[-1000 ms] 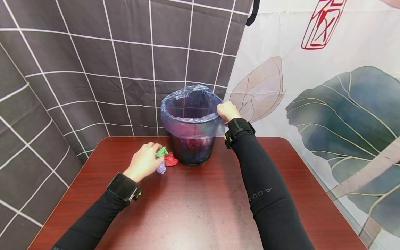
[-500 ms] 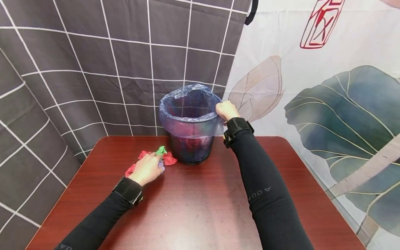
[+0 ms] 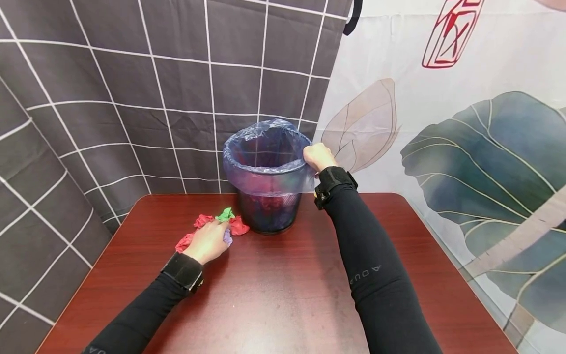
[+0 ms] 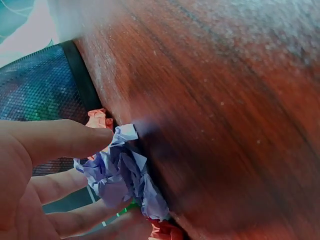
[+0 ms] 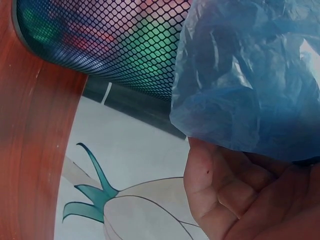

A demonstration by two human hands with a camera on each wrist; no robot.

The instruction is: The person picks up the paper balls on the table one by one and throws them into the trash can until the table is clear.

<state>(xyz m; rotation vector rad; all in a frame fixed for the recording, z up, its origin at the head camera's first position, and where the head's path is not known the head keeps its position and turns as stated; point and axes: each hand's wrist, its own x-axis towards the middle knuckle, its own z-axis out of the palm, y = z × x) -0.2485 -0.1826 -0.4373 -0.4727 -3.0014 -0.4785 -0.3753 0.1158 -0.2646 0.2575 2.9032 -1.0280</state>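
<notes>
My left hand (image 3: pixel 208 242) is low over the table, its thumb and fingers around a crumpled purple paper ball (image 4: pixel 122 172). The thumb touches the ball's upper edge in the left wrist view. Red paper balls (image 3: pixel 239 226) and a green one (image 3: pixel 225 215) lie close around that hand. A black mesh trash bin (image 3: pixel 268 211) stands at the back of the table, lined with a translucent blue bag (image 3: pixel 261 183) folded over its rim. With curled fingers, my right hand (image 3: pixel 319 156) grips the bag-covered rim on the right side. Coloured paper shows through the mesh (image 5: pixel 150 47).
The reddish-brown wooden table (image 3: pixel 265 295) ends just behind the bin. A dark grey cloth with white grid lines (image 3: pixel 177 98) hangs behind and to the left. On the right hangs a white cloth with leaf prints (image 3: pixel 477 157).
My left hand has moved slightly down and left from above the balls to the purple one, uncovering red balls beside it. The right hand keeps its grip on the rim.
</notes>
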